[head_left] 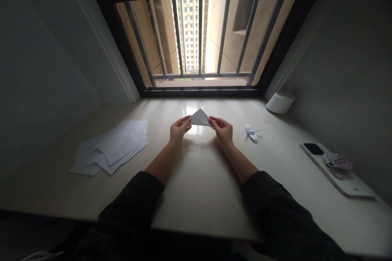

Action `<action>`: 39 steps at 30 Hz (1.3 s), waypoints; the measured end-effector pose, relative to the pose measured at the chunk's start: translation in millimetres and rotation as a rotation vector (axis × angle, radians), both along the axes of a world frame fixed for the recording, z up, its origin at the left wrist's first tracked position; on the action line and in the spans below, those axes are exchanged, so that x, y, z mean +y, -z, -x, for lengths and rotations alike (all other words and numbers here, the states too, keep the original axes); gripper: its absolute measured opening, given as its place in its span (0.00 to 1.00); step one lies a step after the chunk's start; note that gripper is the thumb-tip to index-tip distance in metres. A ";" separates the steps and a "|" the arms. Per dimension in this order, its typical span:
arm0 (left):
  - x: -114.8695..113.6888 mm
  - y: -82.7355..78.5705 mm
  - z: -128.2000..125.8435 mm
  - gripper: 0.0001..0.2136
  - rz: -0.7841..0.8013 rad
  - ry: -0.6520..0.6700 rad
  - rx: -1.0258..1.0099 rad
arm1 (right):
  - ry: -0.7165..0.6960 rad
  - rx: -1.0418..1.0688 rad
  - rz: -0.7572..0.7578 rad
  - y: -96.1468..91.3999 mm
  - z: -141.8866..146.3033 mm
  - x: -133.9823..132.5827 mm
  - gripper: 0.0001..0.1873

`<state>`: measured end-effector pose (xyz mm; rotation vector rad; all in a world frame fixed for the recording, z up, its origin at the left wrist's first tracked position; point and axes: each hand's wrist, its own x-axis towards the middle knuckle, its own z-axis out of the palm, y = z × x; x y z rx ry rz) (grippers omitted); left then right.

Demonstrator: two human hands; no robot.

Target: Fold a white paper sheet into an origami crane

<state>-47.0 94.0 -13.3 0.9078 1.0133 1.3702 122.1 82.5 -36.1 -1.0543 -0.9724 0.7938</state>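
My left hand (180,128) and my right hand (221,130) hold a white folded paper triangle (200,118) between them, pinching its two lower corners. The triangle is raised a little above the pale stone desk (196,195), with its point upward. To the right of my right hand, a small white origami crane (251,133) lies on the desk, not touched by either hand. A loose pile of white paper sheets (114,147) lies to the left of my left hand.
A phone (312,149) and a white stickered case or board (338,171) lie at the right edge of the desk. A white cylindrical cup (280,102) stands at the back right corner. A barred window (208,36) and grey side walls bound the desk.
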 end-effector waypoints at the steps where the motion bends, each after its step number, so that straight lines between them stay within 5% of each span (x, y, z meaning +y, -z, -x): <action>1: -0.1 -0.3 0.4 0.20 -0.006 0.000 0.019 | 0.003 0.002 0.001 0.1 0.4 0.0 0.20; 10: 1.1 3.2 2.3 0.20 -0.274 0.047 0.276 | -0.028 -0.071 0.014 1.6 -0.1 -0.1 0.19; 23: -3.7 4.9 -3.8 0.20 -0.219 0.065 0.264 | -0.173 -0.204 0.007 -1.5 7.7 -6.4 0.22; 39: -7.3 3.3 -5.9 0.15 -0.229 0.036 0.269 | -0.141 -0.213 -0.020 -0.2 7.4 -6.6 0.17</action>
